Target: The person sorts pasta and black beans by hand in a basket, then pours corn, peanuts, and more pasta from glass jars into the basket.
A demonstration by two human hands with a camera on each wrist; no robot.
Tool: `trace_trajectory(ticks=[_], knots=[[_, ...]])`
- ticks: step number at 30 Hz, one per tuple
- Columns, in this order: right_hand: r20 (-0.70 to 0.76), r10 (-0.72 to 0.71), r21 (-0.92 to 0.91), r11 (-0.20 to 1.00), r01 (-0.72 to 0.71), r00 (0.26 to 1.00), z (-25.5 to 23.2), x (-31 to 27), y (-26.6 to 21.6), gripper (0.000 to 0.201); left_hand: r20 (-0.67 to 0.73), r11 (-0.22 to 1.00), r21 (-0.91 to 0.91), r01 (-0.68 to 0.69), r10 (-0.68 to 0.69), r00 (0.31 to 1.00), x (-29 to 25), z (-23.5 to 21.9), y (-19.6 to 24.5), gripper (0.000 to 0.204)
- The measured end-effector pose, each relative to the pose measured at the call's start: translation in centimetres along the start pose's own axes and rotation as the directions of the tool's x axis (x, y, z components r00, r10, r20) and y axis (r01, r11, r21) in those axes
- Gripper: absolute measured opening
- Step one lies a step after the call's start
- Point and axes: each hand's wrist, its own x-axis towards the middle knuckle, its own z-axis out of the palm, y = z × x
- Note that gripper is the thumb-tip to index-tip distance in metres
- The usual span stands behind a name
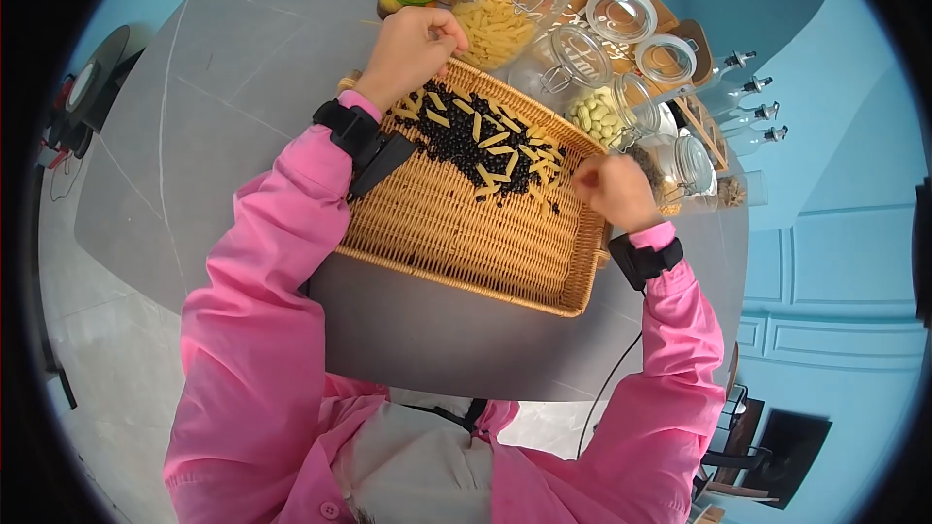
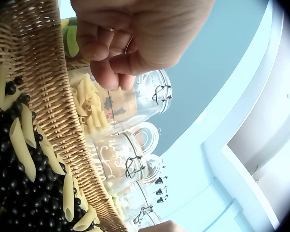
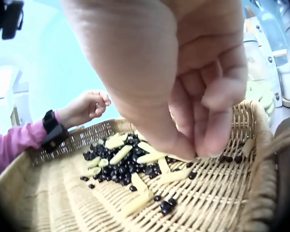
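Note:
My left hand point(image 1: 413, 53) is raised over the far rim of a wicker basket point(image 1: 437, 223), beside a jar of penne point(image 1: 495, 29). In the left wrist view its fingers point(image 2: 106, 75) curl toward the thumb with nothing showing between them. At the basket's right end, my right hand point(image 1: 616, 192) hangs low, fingers bent and pointing down. Its thumb and fingertips come close together above the wicker in the right wrist view; I cannot tell whether they pinch anything. Black beans point(image 1: 451, 141) mixed with loose penne point(image 1: 497, 149) lie in the basket's far half.
Behind the basket stand a clip-top jar point(image 1: 573, 63) with its lid raised, a jar of pale beans point(image 1: 597, 116) and another glass jar point(image 1: 684, 165). Glass bottles point(image 1: 752, 116) with pourers are farther right. The grey table point(image 1: 243, 87) extends left.

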Motion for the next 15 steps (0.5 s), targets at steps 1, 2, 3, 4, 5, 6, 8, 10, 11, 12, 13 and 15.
trace_trajectory(ticks=[1,2,3,4,5,6,8,10,11,12,13,15], knots=[[-0.140,0.013,0.235,0.972,0.020,0.990,-0.2,0.3,0.2,0.011,0.008,1.000,0.001,0.001,-0.001,1.000,0.0,0.0,0.0,0.012],[-0.139,0.014,0.235,0.972,0.020,0.990,-0.2,0.5,0.5,0.011,0.009,1.000,0.000,0.002,-0.002,1.000,0.1,0.0,0.0,0.012],[-0.187,0.084,0.396,0.918,-0.003,0.979,0.0,0.7,0.8,0.013,0.004,1.000,0.005,-0.001,0.001,1.000,0.1,0.0,0.0,0.012],[-0.221,0.159,0.546,0.838,-0.013,0.962,0.2,1.0,1.2,0.015,-0.002,1.000,0.010,-0.003,0.003,1.000,0.1,0.0,0.0,0.012],[-0.193,0.153,0.488,0.872,-0.040,0.969,0.2,1.0,1.8,0.021,-0.003,1.000,0.009,-0.002,0.002,1.000,0.1,0.0,0.0,0.012],[-0.192,0.151,0.487,0.873,-0.040,0.970,0.3,1.0,2.3,0.021,-0.003,1.000,-0.003,-0.008,0.008,1.000,0.1,0.0,0.0,0.013],[-0.222,0.022,0.167,0.986,0.015,0.975,0.5,0.9,2.9,0.023,-0.004,1.000,-0.017,-0.013,0.013,1.000,0.1,0.0,0.0,0.013],[-0.172,-0.001,0.052,0.999,0.010,0.985,1.6,0.8,3.1,0.025,0.001,1.000,-0.005,-0.015,0.015,1.000,0.1,0.0,0.1,0.013],[-0.120,-0.019,-0.063,0.998,0.011,0.993,1.9,0.9,2.9,0.027,0.001,1.000,-0.005,-0.014,0.014,1.000,0.1,0.1,0.1,0.013],[-0.119,-0.019,-0.062,0.998,0.012,0.993,2.3,0.9,2.8,0.027,0.006,1.000,-0.008,-0.011,0.011,1.000,0.1,0.1,0.1,0.013],[-0.111,-0.041,-0.106,0.994,0.029,0.993,2.6,1.0,2.6,0.028,0.011,1.000,-0.009,-0.007,0.007,1.000,0.1,0.0,0.1,0.014],[-0.068,-0.022,-0.148,0.989,0.012,0.997,3.0,1.4,1.9,0.026,0.006,1.000,-0.010,-0.007,0.007,1.000,0.0,0.0,0.1,0.014]])
